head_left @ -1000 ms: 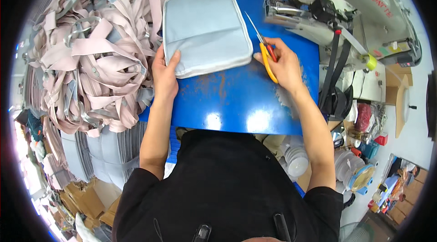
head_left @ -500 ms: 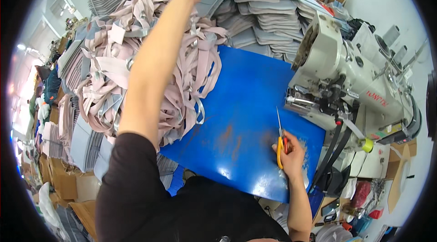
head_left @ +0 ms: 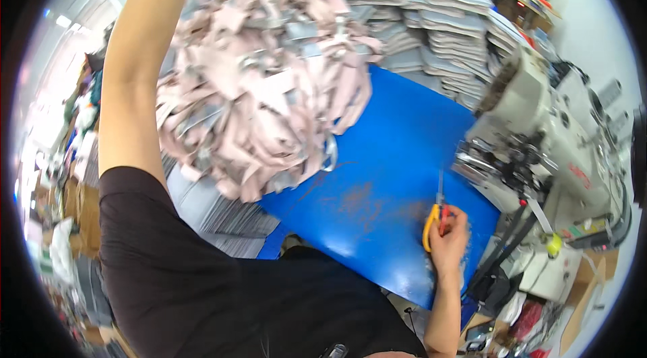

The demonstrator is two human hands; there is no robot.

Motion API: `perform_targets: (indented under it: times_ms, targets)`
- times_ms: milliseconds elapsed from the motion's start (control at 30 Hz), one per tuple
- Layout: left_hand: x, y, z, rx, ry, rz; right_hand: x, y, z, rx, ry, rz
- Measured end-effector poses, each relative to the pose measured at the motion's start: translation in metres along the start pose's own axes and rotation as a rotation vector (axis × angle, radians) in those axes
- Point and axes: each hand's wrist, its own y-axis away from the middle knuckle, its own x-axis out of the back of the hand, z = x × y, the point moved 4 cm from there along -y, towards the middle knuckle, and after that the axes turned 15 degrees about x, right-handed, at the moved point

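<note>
We found the right hand (head_left: 449, 240) partly closed, its fingers gripping the metal scissors with yellow and red handles (head_left: 432, 222). The scissors were over the glossy blue worktop (head_left: 397, 136), near the off-white sewing machine (head_left: 563, 139). The left arm (head_left: 138, 55) passed the heap of pale pink and grey fabric strips (head_left: 266, 88); its hand lay out of view, so we could not tell its state.
</note>
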Motion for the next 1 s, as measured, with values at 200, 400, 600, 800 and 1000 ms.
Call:
perform_targets:
  times_ms: [200, 400, 600, 800, 1000]
  targets:
    - [0.082, 0.123, 0.061, -0.251, -0.635, -0.089, 0.013, 0.001, -0.01, 0.328, 0.282, 0.007]
    - [0.084, 0.183, -0.016, -0.267, -0.96, -0.318, 0.014, 0.016, -0.012, 0.331, 0.384, 0.049]
    - [0.096, 0.203, -0.042, -0.044, -0.762, -0.176, -0.002, 0.014, -0.008, 0.356, 0.355, 0.034]
    - [0.009, 0.303, -0.018, -0.624, -0.848, -0.665, 0.003, 0.018, -0.009, 0.314, 0.403, 0.027]
    - [-0.002, 0.328, -0.06, -1.063, -0.961, -0.706, -0.002, 0.016, -0.005, 0.326, 0.414, 0.029]
